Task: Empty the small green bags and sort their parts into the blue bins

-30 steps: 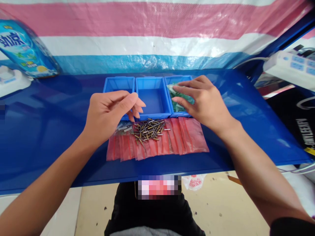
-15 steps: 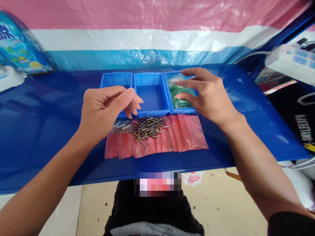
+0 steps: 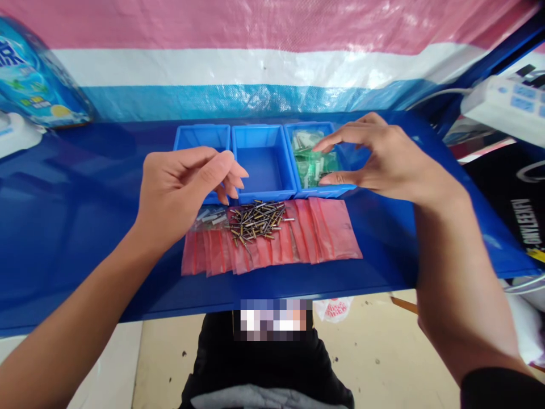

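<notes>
Right hand, right of centre in the frame: released, thumb and fingers spread well apart, fingertips over the right blue plastic bin. Green-tinted plastic bags lie inside that bin, pale pieces showing among them; whether the fingertips touch them cannot be told. Left hand, left of centre: fingers curled, thumb laid close along them, held in front of the left blue bin; cannot tell whether anything is pinched there. Middle blue bin stands between the other two, side by side. Loose metal rivets are heaped at mid-frame, on overlapping red zip bags in front of the bins. All on a blue tabletop. Upper right: white power strip. Behind: striped plastic tarp
</notes>
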`<act>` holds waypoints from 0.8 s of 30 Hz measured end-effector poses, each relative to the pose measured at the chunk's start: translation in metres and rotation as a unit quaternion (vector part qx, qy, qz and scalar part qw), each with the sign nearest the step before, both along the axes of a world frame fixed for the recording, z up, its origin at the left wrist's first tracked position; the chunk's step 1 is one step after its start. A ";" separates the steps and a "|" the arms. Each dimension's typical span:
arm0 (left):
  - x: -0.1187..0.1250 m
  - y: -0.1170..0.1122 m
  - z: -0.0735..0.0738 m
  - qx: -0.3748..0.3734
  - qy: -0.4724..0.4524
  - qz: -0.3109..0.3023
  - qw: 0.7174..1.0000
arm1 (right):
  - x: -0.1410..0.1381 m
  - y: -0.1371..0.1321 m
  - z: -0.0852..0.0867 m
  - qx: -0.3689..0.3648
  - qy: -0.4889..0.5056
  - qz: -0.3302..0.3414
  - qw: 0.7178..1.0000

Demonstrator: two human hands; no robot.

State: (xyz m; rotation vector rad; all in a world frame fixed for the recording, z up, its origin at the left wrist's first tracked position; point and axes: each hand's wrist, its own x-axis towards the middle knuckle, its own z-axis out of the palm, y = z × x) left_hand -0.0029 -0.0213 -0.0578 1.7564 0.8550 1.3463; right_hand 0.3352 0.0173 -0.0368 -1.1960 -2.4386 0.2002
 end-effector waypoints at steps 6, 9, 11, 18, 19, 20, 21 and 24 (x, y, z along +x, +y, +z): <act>-0.001 0.003 -0.002 0.025 -0.017 -0.029 0.999 | -0.003 0.006 -0.003 0.018 0.109 -0.004 0.994; 0.001 0.002 -0.001 0.001 -0.010 -0.004 1.000 | -0.007 0.006 -0.007 0.084 0.085 -0.064 0.991; 0.001 0.004 -0.002 0.016 -0.013 -0.016 1.000 | -0.012 0.002 -0.008 0.089 0.059 -0.076 0.991; -0.001 0.012 -0.003 0.059 -0.023 -0.041 0.997 | -0.028 -0.012 -0.012 0.019 -0.058 -0.016 0.998; -0.001 0.013 -0.003 0.057 -0.023 -0.043 0.997 | -0.029 -0.012 -0.014 0.016 -0.066 -0.011 0.998; -0.002 0.013 -0.002 0.057 -0.023 -0.048 0.997 | -0.029 -0.012 -0.015 0.016 -0.069 -0.007 0.997; -0.002 0.013 -0.002 0.058 -0.024 -0.050 0.997 | -0.030 -0.013 -0.016 0.016 -0.070 -0.004 0.997; -0.002 0.011 -0.002 0.054 -0.024 -0.034 0.998 | -0.033 -0.014 -0.018 0.018 -0.065 -0.005 0.998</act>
